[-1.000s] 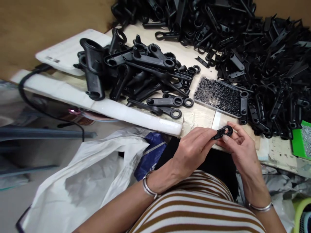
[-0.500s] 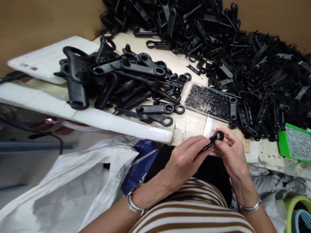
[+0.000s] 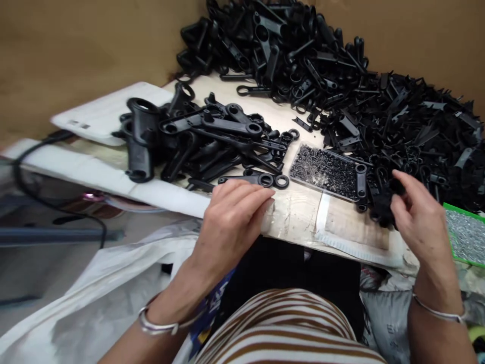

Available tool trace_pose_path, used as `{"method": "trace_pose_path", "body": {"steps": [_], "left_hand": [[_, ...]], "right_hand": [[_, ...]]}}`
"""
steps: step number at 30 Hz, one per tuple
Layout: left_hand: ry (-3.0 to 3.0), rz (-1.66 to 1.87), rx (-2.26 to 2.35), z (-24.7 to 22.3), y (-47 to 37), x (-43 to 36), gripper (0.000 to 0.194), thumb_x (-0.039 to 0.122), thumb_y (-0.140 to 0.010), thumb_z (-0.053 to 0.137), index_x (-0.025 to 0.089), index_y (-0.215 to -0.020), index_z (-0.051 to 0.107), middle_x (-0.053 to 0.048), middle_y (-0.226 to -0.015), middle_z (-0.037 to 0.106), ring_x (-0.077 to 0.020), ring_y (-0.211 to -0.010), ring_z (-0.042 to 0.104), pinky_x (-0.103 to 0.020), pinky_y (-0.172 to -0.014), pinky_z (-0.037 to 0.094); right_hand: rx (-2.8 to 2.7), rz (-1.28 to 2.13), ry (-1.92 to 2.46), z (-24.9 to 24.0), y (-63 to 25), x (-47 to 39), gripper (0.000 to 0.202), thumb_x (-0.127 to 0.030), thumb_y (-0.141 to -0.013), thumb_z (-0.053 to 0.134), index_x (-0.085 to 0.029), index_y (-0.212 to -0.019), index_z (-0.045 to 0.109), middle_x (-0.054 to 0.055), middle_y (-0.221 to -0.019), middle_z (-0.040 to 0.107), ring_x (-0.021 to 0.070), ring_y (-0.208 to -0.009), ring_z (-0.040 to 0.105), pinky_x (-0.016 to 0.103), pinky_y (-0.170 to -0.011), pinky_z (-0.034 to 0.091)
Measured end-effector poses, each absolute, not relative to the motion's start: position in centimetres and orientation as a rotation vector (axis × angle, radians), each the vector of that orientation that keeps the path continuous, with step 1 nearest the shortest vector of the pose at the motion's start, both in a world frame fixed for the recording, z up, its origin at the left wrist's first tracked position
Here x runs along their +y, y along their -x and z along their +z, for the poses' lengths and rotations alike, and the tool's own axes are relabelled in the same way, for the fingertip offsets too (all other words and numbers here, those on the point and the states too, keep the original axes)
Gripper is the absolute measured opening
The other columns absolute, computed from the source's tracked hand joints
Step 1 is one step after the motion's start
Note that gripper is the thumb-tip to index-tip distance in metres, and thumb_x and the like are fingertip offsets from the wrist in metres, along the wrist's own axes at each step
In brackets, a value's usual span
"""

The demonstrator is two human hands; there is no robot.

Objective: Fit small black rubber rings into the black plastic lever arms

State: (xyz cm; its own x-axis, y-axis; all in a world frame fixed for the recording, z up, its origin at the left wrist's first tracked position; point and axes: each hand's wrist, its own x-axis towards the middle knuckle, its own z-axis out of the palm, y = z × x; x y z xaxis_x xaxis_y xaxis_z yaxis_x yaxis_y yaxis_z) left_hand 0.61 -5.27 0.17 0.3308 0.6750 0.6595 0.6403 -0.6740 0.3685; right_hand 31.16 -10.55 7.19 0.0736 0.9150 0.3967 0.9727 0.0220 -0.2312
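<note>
My left hand (image 3: 231, 217) lies palm down over the front edge of the table (image 3: 303, 212), fingers stretched toward a black lever with ring ends (image 3: 261, 179). Anything beneath the palm is hidden. My right hand (image 3: 420, 217) is out at the right, its thumb and fingers curled on a black plastic part (image 3: 383, 201) at the rim of the big pile of black parts (image 3: 359, 91). A clear tray of small black screws (image 3: 322, 169) lies between my hands.
A heap of larger black levers and a tube piece (image 3: 212, 136) sits at the left on white foam (image 3: 94, 172). A green tray of silver screws (image 3: 466, 235) is at the far right. A white plastic bag (image 3: 113, 293) hangs below the table edge, beside a black cable (image 3: 22, 187).
Both hands held one small black ring-ended part together in front of me. Now they are apart: the left went left toward the lever heap, the right went right to the pile.
</note>
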Motion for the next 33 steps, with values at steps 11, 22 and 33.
{"method": "trace_pose_path", "body": {"steps": [11, 22, 33], "left_hand": [[-2.586, 1.144, 1.374, 0.6, -0.3, -4.4, 0.014, 0.018, -0.094, 0.052, 0.019, -0.091, 0.065, -0.004, -0.084, 0.069, -0.0196, -0.081, 0.056, -0.035, -0.075, 0.042], [-2.668, 0.955, 1.430, 1.1, -1.4, -3.8, 0.014, 0.019, -0.094, 0.053, 0.018, -0.088, 0.065, -0.004, -0.082, 0.067, -0.0203, -0.079, 0.052, -0.035, -0.073, 0.037], [-2.917, 0.450, 1.465, 1.3, -4.0, -2.4, 0.021, 0.000, -0.088, 0.048, 0.014, -0.077, 0.060, -0.010, -0.085, 0.062, -0.0267, -0.090, 0.053, -0.044, -0.080, 0.032]], "right_hand": [[-2.184, -0.720, 2.353, 7.3, -31.3, -7.3, 0.042, -0.016, -0.092, 0.036, -0.023, -0.128, 0.057, 0.013, -0.137, 0.055, 0.0307, -0.097, 0.065, 0.035, -0.055, 0.051], [-2.133, -0.471, 1.775, 5.8, -30.5, -9.3, 0.025, -0.022, -0.095, 0.048, -0.020, -0.112, 0.065, 0.010, -0.132, 0.060, 0.0269, -0.113, 0.062, 0.040, -0.096, 0.052], [-2.244, -0.359, 1.495, 4.4, -28.4, -10.0, 0.025, -0.013, -0.090, 0.058, -0.017, -0.114, 0.063, 0.012, -0.132, 0.059, 0.0231, -0.103, 0.064, 0.038, -0.095, 0.053]]}}
